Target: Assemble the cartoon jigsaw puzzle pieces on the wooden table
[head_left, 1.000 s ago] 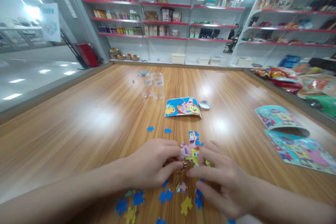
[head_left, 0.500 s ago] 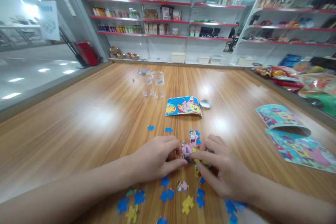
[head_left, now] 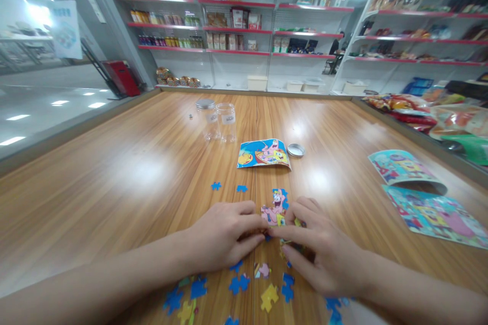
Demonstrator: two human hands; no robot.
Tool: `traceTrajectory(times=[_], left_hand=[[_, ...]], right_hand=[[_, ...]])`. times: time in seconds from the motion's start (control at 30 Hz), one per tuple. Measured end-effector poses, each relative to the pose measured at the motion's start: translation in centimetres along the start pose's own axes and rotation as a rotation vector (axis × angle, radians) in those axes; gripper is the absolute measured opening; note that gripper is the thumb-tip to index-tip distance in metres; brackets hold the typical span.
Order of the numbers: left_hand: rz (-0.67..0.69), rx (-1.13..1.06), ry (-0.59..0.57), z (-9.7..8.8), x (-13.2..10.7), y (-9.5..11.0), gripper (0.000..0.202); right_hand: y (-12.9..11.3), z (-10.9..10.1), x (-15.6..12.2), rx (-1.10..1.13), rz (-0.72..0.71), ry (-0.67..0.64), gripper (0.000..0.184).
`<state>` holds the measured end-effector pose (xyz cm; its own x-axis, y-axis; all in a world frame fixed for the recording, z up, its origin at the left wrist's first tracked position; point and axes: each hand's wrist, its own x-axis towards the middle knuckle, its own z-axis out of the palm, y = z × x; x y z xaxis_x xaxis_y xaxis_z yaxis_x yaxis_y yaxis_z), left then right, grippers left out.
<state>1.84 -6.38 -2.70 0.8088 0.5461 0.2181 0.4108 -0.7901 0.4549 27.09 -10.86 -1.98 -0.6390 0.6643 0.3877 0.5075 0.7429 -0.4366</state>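
Note:
A partly joined jigsaw puzzle (head_left: 277, 207) with a pink and a yellow cartoon figure lies flat on the table between my hands. My left hand (head_left: 227, 233) is closed at its lower left edge, with curled fingertips pressed on the joined pieces. My right hand (head_left: 318, 244) curls over its right side; the index fingertip meets the left fingers at the lower edge and the thumb lies below, by a joined strip. Part of the puzzle is hidden under the right fingers. Closer to me lie loose pieces, among them a yellow piece (head_left: 269, 298), a pink piece (head_left: 262, 270) and a blue piece (head_left: 287, 287).
Beyond the puzzle lie a curled picture card (head_left: 264, 154) and a metal lid (head_left: 296, 150). Two clear jars stand behind, a lidded jar (head_left: 208, 121) and an open jar (head_left: 227, 124). Further picture sheets (head_left: 434, 216) lie right. Bagged goods (head_left: 409, 111) sit past the right edge.
My left fingers have slid slightly right along the puzzle's lower edge and meet the right index fingertip. The right index has moved a little down and left. The view has shifted slightly.

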Motion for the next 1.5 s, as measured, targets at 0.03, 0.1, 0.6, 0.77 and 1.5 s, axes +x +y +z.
traceTrajectory(times=[0.03, 0.1, 0.6, 0.77, 1.5], left_hand=[[0.006, 0.011, -0.002, 0.06, -0.04, -0.10, 0.025], [0.021, 0.028, -0.006, 0.17, -0.14, -0.25, 0.028], [0.047, -0.046, -0.016, -0.28, -0.19, 0.09, 0.025], [0.027, -0.010, -0.032, -0.05, -0.14, -0.08, 0.024], [0.007, -0.027, 0.013, -0.16, -0.20, 0.01, 0.036]], right_hand=[[0.12, 0.08, -0.05, -0.005, 0.011, 0.021, 0.032], [0.37, 0.27, -0.14, -0.019, 0.041, 0.056, 0.034], [0.69, 0.40, -0.15, -0.032, 0.077, 0.061, 0.029], [0.81, 0.45, -0.15, -0.036, 0.074, 0.067, 0.029], [0.94, 0.51, -0.15, -0.044, 0.083, 0.056, 0.028]])
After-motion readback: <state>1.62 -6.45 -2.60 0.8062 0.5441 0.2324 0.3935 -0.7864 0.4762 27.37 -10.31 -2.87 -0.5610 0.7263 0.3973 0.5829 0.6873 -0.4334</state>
